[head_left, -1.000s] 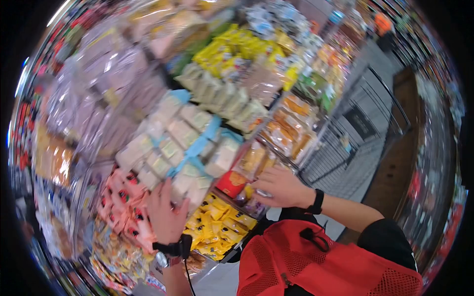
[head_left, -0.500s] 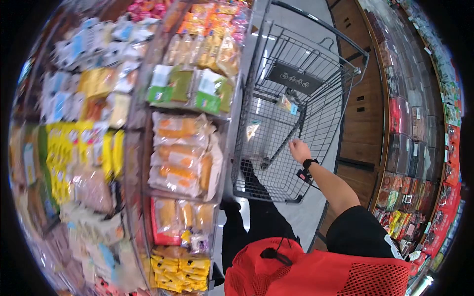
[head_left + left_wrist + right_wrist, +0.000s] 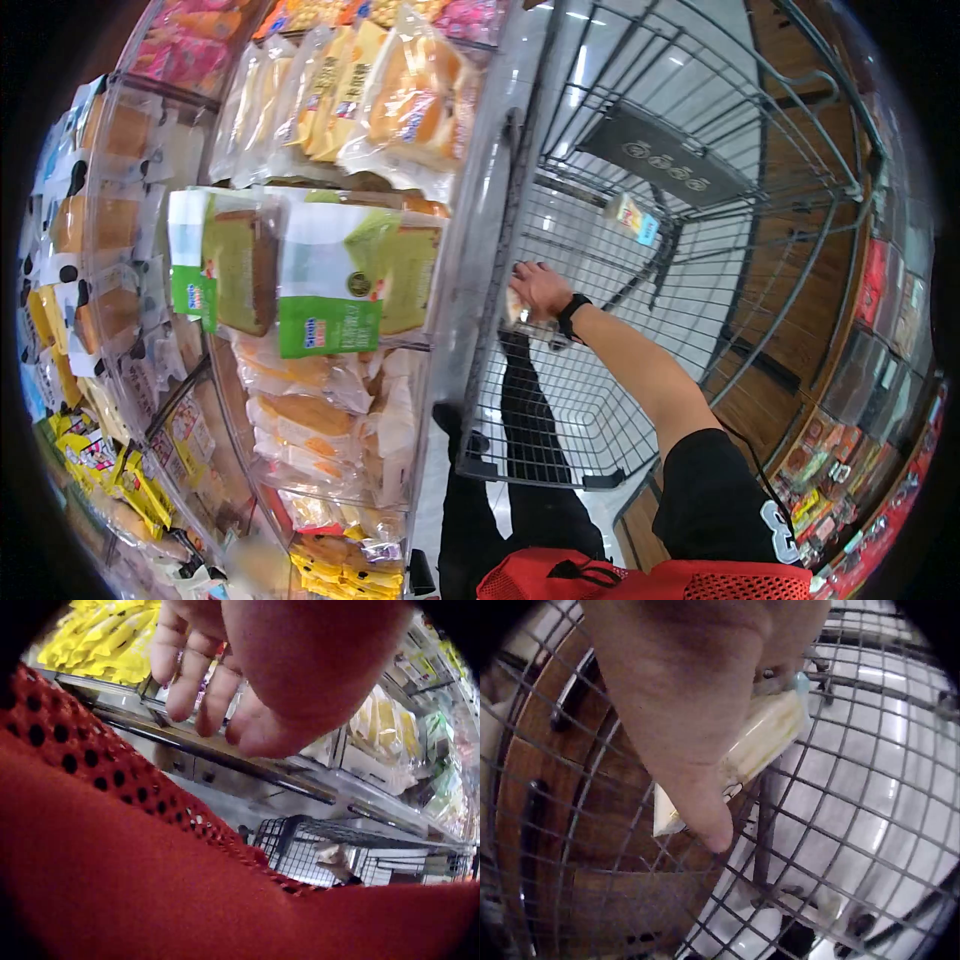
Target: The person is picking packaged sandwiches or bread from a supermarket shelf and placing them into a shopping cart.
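Observation:
My right hand (image 3: 541,290) reaches down inside the shopping cart (image 3: 590,260). It holds a wedge-shaped wrapped pack (image 3: 515,306), pale and cream-coloured. From the right wrist, the thumb lies across the near face of this pack (image 3: 761,739), and the other fingers are hidden behind the hand. My left hand (image 3: 255,675) hangs in front of the shelf with its fingers loosely bent and holds nothing. Yellow packets (image 3: 105,641) lie just beyond it.
Another small pack (image 3: 630,218) with a blue label lies in the cart. On the left stands a shelf of bagged breads, with green-and-white packs (image 3: 345,270) near its edge. Wooden drawers (image 3: 770,330) line the right side.
Both hands have left the shelf packs. My view has swung right and closer to the cart. The right hand has moved left within the cart and taken hold of the wedge-shaped pack.

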Demonstrator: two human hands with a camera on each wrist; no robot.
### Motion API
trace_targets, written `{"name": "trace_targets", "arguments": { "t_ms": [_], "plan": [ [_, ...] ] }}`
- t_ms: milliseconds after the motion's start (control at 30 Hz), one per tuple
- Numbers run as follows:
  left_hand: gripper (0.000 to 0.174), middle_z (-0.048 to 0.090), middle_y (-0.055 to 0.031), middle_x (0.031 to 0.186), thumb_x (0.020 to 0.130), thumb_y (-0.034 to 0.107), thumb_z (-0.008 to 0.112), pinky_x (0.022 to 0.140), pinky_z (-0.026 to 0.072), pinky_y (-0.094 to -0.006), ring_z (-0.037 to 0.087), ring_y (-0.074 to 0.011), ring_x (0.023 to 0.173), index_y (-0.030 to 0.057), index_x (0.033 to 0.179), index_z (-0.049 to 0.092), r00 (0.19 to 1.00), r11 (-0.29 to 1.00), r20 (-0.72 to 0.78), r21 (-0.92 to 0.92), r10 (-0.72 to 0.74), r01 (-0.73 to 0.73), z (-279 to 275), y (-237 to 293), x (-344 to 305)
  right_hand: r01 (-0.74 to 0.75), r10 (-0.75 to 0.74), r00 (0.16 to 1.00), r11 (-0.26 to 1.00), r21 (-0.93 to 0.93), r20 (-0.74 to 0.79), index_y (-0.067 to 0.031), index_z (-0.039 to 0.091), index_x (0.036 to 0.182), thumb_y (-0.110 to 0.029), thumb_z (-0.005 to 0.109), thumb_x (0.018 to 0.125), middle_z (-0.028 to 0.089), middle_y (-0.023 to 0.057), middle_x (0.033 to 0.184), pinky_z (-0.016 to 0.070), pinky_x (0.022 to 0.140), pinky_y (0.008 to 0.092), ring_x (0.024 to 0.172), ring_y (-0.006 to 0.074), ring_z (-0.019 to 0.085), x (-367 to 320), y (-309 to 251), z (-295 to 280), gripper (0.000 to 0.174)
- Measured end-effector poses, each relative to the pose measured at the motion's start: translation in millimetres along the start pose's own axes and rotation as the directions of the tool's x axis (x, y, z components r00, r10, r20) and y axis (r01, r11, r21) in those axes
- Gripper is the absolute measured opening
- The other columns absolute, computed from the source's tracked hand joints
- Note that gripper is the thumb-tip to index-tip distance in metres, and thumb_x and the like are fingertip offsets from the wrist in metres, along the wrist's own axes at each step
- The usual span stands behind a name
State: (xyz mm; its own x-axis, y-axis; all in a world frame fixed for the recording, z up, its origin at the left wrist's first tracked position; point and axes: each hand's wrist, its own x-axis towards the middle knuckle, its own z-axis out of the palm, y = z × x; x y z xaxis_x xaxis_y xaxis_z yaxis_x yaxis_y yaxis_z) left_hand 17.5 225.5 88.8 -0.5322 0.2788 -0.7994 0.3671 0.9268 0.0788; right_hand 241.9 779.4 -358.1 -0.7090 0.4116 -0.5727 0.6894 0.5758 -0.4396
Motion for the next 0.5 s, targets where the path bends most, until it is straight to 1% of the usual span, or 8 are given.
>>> {"name": "trace_targets", "arguments": {
  "t_ms": [133, 167, 200, 267, 400, 433, 467, 500],
  "plan": [
    [0.033, 0.07, -0.006, 0.098, 0.101, 0.013, 0.063, 0.069, 0.0528, -0.0267, 0.064, -0.0126, 0.085, 0.0057, 0.133, 0.063, 0.966, 0.877, 0.118, -0.405, -0.231, 0.26, -1, 13, -5, 0.015, -0.014, 0.992, 1.0, 0.007, -0.123, -0.0101, 0.067, 0.13, -0.027, 0.082, 0.072, 0.059, 0.0178, 0.129, 0.044, 0.104, 0.0514, 0.13, 0.0383, 0.051, 22, -9, 20, 0.062],
    [0.03, 0.07, -0.0051, 0.095, 0.101, 0.014, 0.063, 0.069, 0.053, -0.0281, 0.065, -0.014, 0.082, 0.006, 0.13, 0.065, 0.999, 0.962, 0.018, -0.273, -0.027, 0.031, 7, 5, -7, 0.055, -0.084, 0.928, 0.995, -0.088, -0.362, -0.0066, 0.069, 0.127, -0.026, 0.077, 0.076, 0.058, 0.0185, 0.133, 0.0433, 0.107, 0.052, 0.132, 0.0392, 0.049, 32, 6, 73, 0.055],
    [0.028, 0.07, -0.006, 0.094, 0.1, 0.015, 0.064, 0.07, 0.0541, -0.0308, 0.066, -0.0162, 0.082, 0.0064, 0.126, 0.066, 0.999, 0.908, -0.028, -0.418, -0.046, 0.03, 4, 30, -10, 0.054, 0.021, 0.979, 0.933, 0.355, -0.203, -0.007, 0.069, 0.129, -0.025, 0.073, 0.08, 0.06, 0.0198, 0.139, 0.0409, 0.113, 0.0504, 0.135, 0.0417, 0.048, 48, 25, 96, 0.052],
    [0.031, 0.072, -0.0075, 0.1, 0.1, 0.021, 0.067, 0.072, 0.0549, -0.03, 0.067, -0.0165, 0.084, 0.0083, 0.128, 0.067, 0.996, 0.957, -0.071, -0.284, 0.044, -0.063, -17, 49, -23, 0.311, -0.258, 0.86, 0.949, 0.051, -0.44, -0.01, 0.065, 0.137, -0.036, 0.073, 0.082, 0.065, 0.0226, 0.136, 0.0396, 0.118, 0.0473, 0.134, 0.0427, 0.053, 17, 5, 85, 0.062],
    [0.035, 0.071, -0.0123, 0.109, 0.099, 0.024, 0.067, 0.085, 0.0569, -0.0375, 0.07, -0.0245, 0.093, 0.0064, 0.13, 0.064, 0.997, 0.954, 0.062, -0.293, -0.044, 0.06, -35, 24, -50, 0.172, -0.144, 0.856, 0.985, 0.012, -0.496, -0.0038, 0.056, 0.128, -0.025, 0.085, 0.059, 0.064, 0.0258, 0.113, 0.0487, 0.089, 0.0592, 0.108, 0.0504, 0.056, -26, -11, 108, 0.078],
    [0.035, 0.071, -0.0123, 0.109, 0.099, 0.024, 0.067, 0.085, 0.0569, -0.0375, 0.07, -0.0245, 0.093, 0.0064, 0.13, 0.064, 0.998, 0.948, 0.033, -0.312, -0.056, 0.063, -36, 17, -53, 0.037, 0.156, 0.972, 0.644, 0.764, -0.178, -0.0012, 0.053, 0.131, -0.03, 0.081, 0.079, 0.062, 0.0229, 0.123, 0.0488, 0.091, 0.0576, 0.112, 0.0457, 0.058, -3, 84, 235, 0.066],
    [0.036, 0.07, -0.0121, 0.109, 0.1, 0.026, 0.066, 0.085, 0.0566, -0.0373, 0.07, -0.0249, 0.092, 0.0074, 0.13, 0.063, 0.998, 0.943, 0.036, -0.327, -0.044, 0.053, -35, 12, -56, 0.133, 0.205, 0.951, 0.399, 0.907, -0.23, 0.0003, 0.052, 0.126, -0.035, 0.038, 0.111, 0.054, 0.0122, 0.089, 0.0526, 0.069, 0.0495, 0.071, 0.0281, 0.057, -27, 12, 169, 0.04],
    [0.037, 0.07, -0.012, 0.109, 0.1, 0.028, 0.066, 0.085, 0.0563, -0.0371, 0.069, -0.0253, 0.092, 0.0083, 0.13, 0.063, 0.999, 0.939, 0.038, -0.342, -0.032, 0.043, -33, 7, -56, -0.098, 0.217, 0.96, -0.327, 0.94, 0.176, 0.0003, 0.049, 0.136, -0.035, 0.043, 0.11, 0.055, 0.0096, 0.097, 0.0518, 0.07, 0.045, 0.081, 0.0223, 0.058, -55, -42, 103, 0.044]
  ]
}}
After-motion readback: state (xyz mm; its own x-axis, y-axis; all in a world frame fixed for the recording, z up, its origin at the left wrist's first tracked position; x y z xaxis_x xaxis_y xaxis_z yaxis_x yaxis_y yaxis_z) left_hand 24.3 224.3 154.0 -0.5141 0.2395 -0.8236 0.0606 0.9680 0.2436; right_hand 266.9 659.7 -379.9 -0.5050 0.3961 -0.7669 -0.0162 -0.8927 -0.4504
